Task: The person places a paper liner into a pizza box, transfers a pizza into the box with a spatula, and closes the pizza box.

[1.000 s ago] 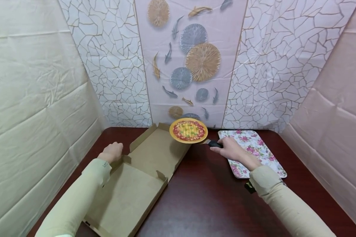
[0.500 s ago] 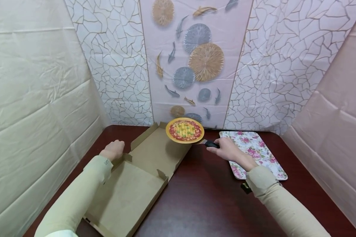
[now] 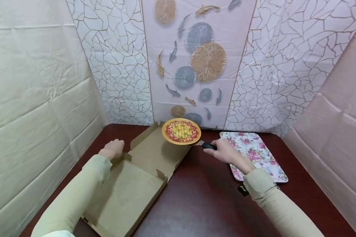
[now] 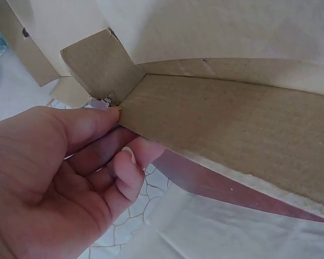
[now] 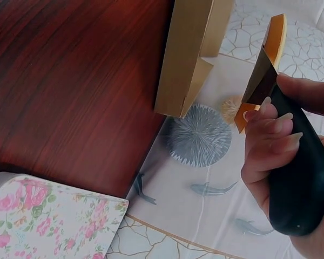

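My right hand (image 3: 223,150) grips the black handle (image 3: 209,145) of a pizza server with a metal blade. On the blade lies a round pizza (image 3: 181,131) with a yellow rim and red, yellow and green topping. It is held above the raised lid (image 3: 149,149) of an open cardboard pizza box (image 3: 127,194). In the right wrist view, fingers and thumb wrap the server's handle (image 5: 299,167), and the pizza's underside (image 5: 275,40) shows edge-on. At the box's left side, my left hand (image 3: 112,149) pinches the side wall (image 4: 221,124) near a corner between thumb and fingers.
A white tray with pink flowers (image 3: 255,154) lies on the dark red table (image 3: 192,204) at right. Small cardboard flaps (image 3: 161,175) stick up at the box's fold. Patterned cloth (image 3: 124,65) hangs behind the table, with plain cloth on both sides.
The right hand has carried the server and pizza a little to the left, farther over the box lid. The left hand keeps its hold on the box. The head view has shifted slightly.
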`<state>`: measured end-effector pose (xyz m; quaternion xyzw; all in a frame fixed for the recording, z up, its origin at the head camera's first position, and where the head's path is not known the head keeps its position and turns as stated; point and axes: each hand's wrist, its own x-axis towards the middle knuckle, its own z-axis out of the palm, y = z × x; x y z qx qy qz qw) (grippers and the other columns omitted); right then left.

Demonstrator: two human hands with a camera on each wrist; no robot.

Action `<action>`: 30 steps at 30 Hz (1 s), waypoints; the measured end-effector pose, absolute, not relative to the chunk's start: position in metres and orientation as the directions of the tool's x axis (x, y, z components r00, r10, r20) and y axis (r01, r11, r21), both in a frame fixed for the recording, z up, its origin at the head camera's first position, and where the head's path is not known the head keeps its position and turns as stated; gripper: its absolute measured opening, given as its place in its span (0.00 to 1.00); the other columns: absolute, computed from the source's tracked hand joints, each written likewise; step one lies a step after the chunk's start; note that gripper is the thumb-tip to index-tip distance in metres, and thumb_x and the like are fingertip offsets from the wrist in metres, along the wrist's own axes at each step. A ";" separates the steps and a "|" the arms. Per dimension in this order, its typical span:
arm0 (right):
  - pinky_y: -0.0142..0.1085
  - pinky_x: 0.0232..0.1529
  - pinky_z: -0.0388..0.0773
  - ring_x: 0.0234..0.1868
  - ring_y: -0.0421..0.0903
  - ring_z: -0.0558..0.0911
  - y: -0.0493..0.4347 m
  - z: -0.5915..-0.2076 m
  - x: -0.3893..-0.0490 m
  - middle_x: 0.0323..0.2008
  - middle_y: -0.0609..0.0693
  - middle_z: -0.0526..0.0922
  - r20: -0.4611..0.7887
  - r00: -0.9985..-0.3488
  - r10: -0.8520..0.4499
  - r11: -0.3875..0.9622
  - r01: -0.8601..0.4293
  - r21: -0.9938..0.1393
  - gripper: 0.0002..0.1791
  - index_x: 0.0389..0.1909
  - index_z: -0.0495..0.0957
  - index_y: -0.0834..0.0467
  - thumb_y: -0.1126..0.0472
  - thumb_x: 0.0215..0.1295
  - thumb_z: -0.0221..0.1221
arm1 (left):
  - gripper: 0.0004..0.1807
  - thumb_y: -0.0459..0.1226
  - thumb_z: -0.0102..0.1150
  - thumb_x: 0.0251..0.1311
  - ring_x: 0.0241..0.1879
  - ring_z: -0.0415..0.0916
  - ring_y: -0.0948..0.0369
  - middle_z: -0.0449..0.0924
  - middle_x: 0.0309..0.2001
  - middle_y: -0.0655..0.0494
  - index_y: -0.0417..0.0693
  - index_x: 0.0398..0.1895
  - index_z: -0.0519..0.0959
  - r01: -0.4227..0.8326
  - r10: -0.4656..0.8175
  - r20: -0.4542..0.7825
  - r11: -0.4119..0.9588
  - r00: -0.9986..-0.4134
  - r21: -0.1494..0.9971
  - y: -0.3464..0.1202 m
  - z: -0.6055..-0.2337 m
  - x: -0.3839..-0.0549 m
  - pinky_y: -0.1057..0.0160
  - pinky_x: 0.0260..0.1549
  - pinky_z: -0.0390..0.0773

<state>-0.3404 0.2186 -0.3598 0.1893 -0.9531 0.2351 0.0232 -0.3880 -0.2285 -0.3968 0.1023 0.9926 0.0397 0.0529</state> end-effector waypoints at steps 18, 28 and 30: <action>0.31 0.21 0.60 0.13 0.39 0.62 0.210 -0.364 -0.342 0.12 0.44 0.66 0.140 -0.922 -0.360 0.798 -0.382 -0.466 0.17 0.21 0.76 0.57 0.50 0.64 0.61 | 0.05 0.27 0.52 0.57 0.34 0.74 0.51 0.79 0.40 0.39 0.39 0.36 0.76 0.200 0.205 -0.120 0.978 -0.971 0.054 -0.225 -0.393 -0.398 0.51 0.33 0.76; 0.31 0.20 0.61 0.13 0.40 0.63 0.202 -0.366 -0.338 0.12 0.44 0.67 0.127 -0.917 -0.378 0.788 -0.391 -0.476 0.16 0.24 0.78 0.57 0.50 0.64 0.61 | 0.06 0.26 0.52 0.57 0.32 0.71 0.53 0.78 0.38 0.41 0.38 0.37 0.75 0.198 0.206 -0.136 0.978 -0.969 0.072 -0.227 -0.395 -0.398 0.54 0.31 0.74; 0.31 0.20 0.61 0.14 0.39 0.63 0.201 -0.369 -0.338 0.13 0.44 0.67 0.122 -0.915 -0.384 0.780 -0.393 -0.487 0.16 0.24 0.78 0.58 0.50 0.64 0.61 | 0.06 0.26 0.52 0.57 0.31 0.70 0.53 0.78 0.38 0.42 0.38 0.37 0.75 0.198 0.208 -0.139 0.977 -0.968 0.078 -0.227 -0.397 -0.398 0.55 0.30 0.73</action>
